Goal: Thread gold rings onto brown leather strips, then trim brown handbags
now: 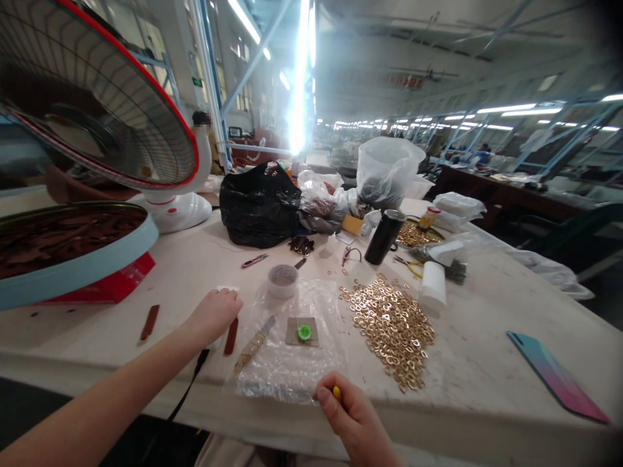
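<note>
My left hand [215,314] rests on the table with its fingers curled down; whatever is under the fingertips is hidden. A brown leather strip [232,337] lies right beside it, and another brown strip [150,323] is farther left. At the table's front edge my right hand [351,415] is closed round a thin tool with a yellow handle [337,392], mostly covered by the fingers. Between the hands, a clear plastic sheet [277,374] carries a tape roll [283,281], a knife-like tool [256,344] with a wrapped handle, and a small grey-brown card [294,332] under a green round thing [304,333].
Gold metal rings [389,324] are heaped right of the sheet. Beyond stand a black tumbler [385,237], a white roll [433,285] and a black bag [260,206]. A phone [555,376] lies far right. A fan [180,211] and a tray of brown pieces [97,256] are left.
</note>
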A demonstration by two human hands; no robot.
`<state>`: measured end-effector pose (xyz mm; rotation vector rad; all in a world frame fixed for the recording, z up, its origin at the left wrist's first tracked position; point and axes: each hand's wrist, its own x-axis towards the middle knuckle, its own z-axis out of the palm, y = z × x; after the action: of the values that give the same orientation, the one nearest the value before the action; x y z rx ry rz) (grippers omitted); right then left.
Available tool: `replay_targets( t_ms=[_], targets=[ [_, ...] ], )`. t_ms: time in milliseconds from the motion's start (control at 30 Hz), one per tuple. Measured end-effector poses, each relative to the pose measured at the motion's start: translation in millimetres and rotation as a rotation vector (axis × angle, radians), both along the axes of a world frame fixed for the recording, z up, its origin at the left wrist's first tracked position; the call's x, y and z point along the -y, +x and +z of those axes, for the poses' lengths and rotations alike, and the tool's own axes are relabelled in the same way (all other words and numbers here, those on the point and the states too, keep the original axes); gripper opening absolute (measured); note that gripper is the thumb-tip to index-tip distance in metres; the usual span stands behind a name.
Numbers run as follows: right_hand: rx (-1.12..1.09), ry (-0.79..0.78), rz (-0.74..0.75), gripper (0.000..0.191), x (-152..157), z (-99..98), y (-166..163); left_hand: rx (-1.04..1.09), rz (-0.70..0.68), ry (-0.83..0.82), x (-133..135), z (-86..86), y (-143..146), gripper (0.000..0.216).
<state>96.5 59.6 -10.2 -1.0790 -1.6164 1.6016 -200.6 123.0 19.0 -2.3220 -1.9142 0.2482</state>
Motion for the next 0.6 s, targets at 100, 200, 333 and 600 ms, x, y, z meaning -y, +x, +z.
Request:
replay_targets(
  t_ms=[100, 200, 333, 600],
  targets=[
    [0.008, 0.015, 0.097, 0.042, 1, 0.9, -6, -0.021, -0.016, -0.062, 2, -0.4, 6, 0.009],
    [0.015, 0.049, 0.195, 0.039, 2, 3.2, -7, -0.042, -0.014, -0.129, -3, -7.8, 13, 0.022],
    [0.035, 0.074, 0.15, 0.039, 3, 2.6, 0, -0.063, -0.015, -0.133, -10, -18.5, 13, 0.03],
    [0.031, 0.052, 0.152, 0.042, 5, -1.0, -3, -0.061, -0.045, -0.157, -10, -18.2, 18, 0.042]
  ],
)
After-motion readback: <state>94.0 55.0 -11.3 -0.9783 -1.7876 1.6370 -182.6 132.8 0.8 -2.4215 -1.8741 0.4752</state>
